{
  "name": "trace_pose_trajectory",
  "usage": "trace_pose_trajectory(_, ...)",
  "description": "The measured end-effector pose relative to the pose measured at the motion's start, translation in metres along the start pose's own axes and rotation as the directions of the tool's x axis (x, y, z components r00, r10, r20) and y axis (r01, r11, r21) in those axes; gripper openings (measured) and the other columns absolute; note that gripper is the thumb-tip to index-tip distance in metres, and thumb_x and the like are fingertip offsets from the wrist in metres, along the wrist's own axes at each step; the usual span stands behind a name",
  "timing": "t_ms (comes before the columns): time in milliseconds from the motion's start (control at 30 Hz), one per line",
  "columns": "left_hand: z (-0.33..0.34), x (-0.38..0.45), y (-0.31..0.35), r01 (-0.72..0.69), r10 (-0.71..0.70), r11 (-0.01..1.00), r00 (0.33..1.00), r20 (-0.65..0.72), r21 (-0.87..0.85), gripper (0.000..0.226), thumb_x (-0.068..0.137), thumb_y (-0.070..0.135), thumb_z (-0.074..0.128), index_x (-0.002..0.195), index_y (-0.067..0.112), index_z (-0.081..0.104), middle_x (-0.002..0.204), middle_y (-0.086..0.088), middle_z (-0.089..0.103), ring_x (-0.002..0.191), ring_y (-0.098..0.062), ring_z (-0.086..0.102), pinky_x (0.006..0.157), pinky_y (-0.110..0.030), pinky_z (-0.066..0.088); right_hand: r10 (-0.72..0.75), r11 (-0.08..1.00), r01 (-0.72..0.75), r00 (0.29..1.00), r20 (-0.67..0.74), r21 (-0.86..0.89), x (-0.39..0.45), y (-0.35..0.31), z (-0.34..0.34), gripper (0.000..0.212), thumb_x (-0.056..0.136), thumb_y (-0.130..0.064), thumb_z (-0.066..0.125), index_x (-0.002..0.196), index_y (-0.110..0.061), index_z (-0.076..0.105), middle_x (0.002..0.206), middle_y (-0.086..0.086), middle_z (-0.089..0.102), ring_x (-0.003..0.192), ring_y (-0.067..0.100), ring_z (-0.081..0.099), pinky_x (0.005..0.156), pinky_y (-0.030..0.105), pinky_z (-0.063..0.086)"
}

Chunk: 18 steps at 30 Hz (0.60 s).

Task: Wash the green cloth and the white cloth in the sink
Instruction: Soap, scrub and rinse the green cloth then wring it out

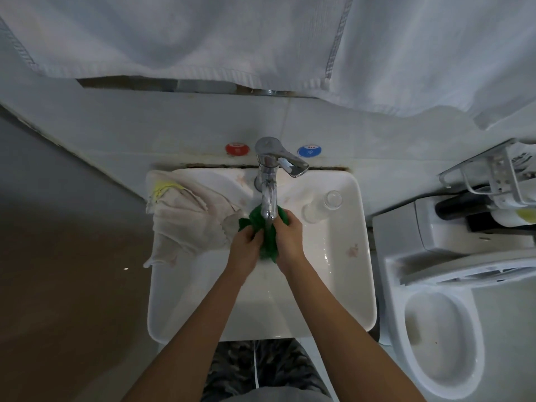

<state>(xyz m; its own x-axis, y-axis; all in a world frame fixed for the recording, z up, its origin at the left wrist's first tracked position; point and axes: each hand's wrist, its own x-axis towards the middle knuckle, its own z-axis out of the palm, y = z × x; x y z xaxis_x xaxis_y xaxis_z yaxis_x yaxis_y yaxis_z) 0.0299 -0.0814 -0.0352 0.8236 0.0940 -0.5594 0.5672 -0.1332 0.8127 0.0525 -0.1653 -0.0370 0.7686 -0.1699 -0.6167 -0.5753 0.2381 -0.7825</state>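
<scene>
While both hands work under the tap point(269, 181), the left hand point(246, 247) and right hand point(290, 237) each have their grip clenched around one green cloth point(268, 242), bunched over the sink point(342, 285) basin beneath the spout. One white cloth point(185, 219) lies draped over the sink's left rim, partly hanging outside. One clear glass point(333, 200) stands on the right rim. One red cap point(237, 148) and one blue cap point(309, 150) flank the tap. One toilet point(443, 338) stands right; white towels point(203, 39) hang above.
</scene>
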Motion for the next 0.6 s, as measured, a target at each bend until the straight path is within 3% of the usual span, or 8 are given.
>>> trace_pose_trajectory(67, 0.000, 0.002, 0.002, -0.041, 0.047, 0.996, 0.996, -0.071, 0.082, 0.022, 0.098, 0.012, 0.044, 0.109, 0.004, 0.061, 0.100, -0.009, 0.066, 0.089, -0.022, 0.062, 0.072, -0.021, 0.051, -0.055, 0.997, 0.056, 0.998, 0.018, -0.056, -0.002, 0.001, 0.001, 0.012, 0.087, -0.009, 0.066, 0.096, -0.015, 0.069, 0.098, 0.011, 0.070, 0.097, 0.032, 0.066, 0.090, 0.047, 0.056)
trace_pose_trajectory(133, 0.001, 0.003, 0.006, -0.063, 0.074, 0.993, 0.990, -0.118, 0.097, 0.021, 0.098, 0.014, 0.044, 0.105, 0.002, 0.059, 0.099, -0.012, 0.066, 0.088, -0.026, 0.063, 0.077, -0.032, 0.054, -0.122, 0.987, 0.124, 0.992, 0.024, -0.099, -0.006, 0.003, 0.001, 0.016, 0.086, -0.010, 0.068, 0.099, -0.019, 0.067, 0.095, 0.004, 0.070, 0.092, 0.024, 0.067, 0.085, 0.040, 0.057)
trace_pose_trajectory(233, -0.001, -0.001, 0.016, -0.121, 0.144, 0.984, 0.971, -0.191, 0.128, 0.014, 0.099, 0.015, 0.044, 0.098, 0.005, 0.055, 0.086, -0.001, 0.058, 0.079, -0.015, 0.057, 0.067, -0.015, 0.045, -0.076, 0.995, 0.076, 0.997, 0.000, -0.070, -0.014, 0.011, -0.002, 0.031, 0.085, -0.023, 0.072, 0.112, -0.024, 0.056, 0.108, 0.003, 0.064, 0.099, 0.018, 0.064, 0.088, 0.036, 0.056)
trace_pose_trajectory(333, -0.005, 0.001, 0.017, -0.167, 0.209, 0.966, 0.953, -0.218, 0.199, 0.020, 0.098, 0.018, 0.045, 0.109, 0.005, 0.056, 0.099, -0.006, 0.061, 0.089, -0.019, 0.058, 0.079, -0.028, 0.049, 0.015, 0.998, -0.015, 1.000, 0.009, -0.055, -0.022, 0.015, -0.007, 0.037, 0.089, -0.026, 0.069, 0.120, -0.018, 0.050, 0.110, 0.002, 0.061, 0.102, 0.019, 0.062, 0.084, 0.029, 0.055)
trace_pose_trajectory(433, -0.011, 0.003, 0.013, -0.183, 0.236, 0.953, 0.948, -0.214, 0.241, 0.020, 0.098, 0.016, 0.045, 0.108, 0.004, 0.057, 0.101, -0.013, 0.064, 0.091, -0.027, 0.060, 0.084, -0.041, 0.051, 0.000, 0.995, 0.007, 0.998, 0.071, -0.098, -0.024, 0.012, -0.011, 0.025, 0.090, -0.014, 0.066, 0.113, -0.014, 0.056, 0.098, -0.002, 0.064, 0.082, 0.007, 0.066, 0.066, 0.018, 0.053)
trace_pose_trajectory(500, -0.017, 0.004, 0.011, -0.183, 0.246, 0.946, 0.944, -0.221, 0.269, 0.021, 0.098, 0.015, 0.045, 0.110, 0.003, 0.057, 0.103, -0.014, 0.064, 0.093, -0.027, 0.060, 0.086, -0.040, 0.051, -0.010, 0.986, 0.035, 0.988, 0.153, -0.163, -0.024, 0.010, -0.016, 0.026, 0.091, -0.005, 0.063, 0.116, -0.006, 0.058, 0.094, -0.001, 0.065, 0.071, 0.003, 0.069, 0.058, 0.014, 0.052)
trace_pose_trajectory(600, -0.027, 0.006, 0.013, -0.202, 0.277, 0.928, 0.935, -0.219, 0.312, 0.017, 0.098, 0.012, 0.046, 0.106, 0.002, 0.058, 0.094, -0.009, 0.061, 0.084, -0.020, 0.056, 0.078, -0.030, 0.046, -0.004, 0.919, 0.084, 0.979, 0.206, -0.384, -0.019, 0.008, -0.025, 0.023, 0.091, -0.001, 0.060, 0.114, -0.002, 0.064, 0.093, 0.004, 0.066, 0.077, 0.014, 0.067, 0.063, 0.014, 0.052)
